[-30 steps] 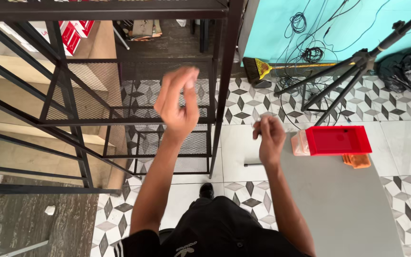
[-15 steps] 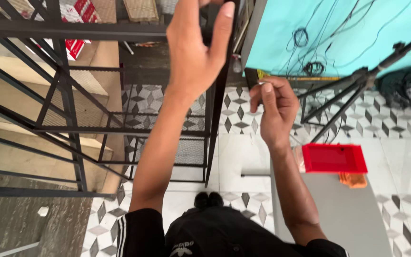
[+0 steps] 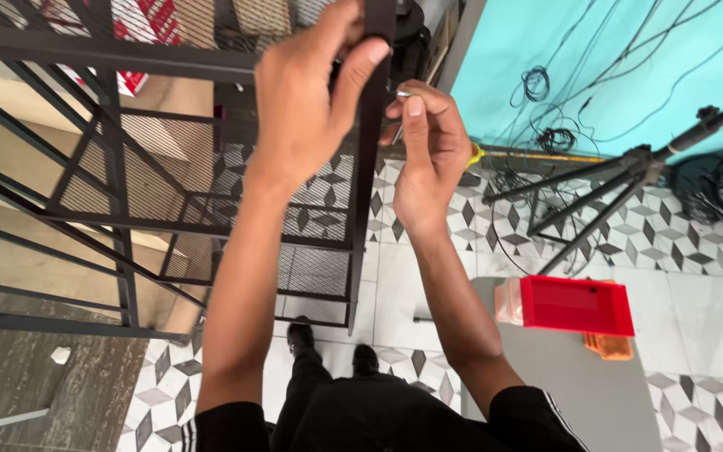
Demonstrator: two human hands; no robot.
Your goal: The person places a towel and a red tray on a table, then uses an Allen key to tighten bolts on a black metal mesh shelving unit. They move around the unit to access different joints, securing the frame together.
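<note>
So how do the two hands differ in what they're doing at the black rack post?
The left hand wraps around the black upright post, thumb across its front. The right hand sits beside the post, pinching a small silvery part at its fingertips against the post's side. Both are raised to the same height.

Rack upright between both hands — left hand, right hand; box on table, right.

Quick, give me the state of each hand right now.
Left hand: closed around the black metal upright of the rack.
Right hand: fingers pinched on a small silvery part beside that upright; what it is cannot be told.
</note>
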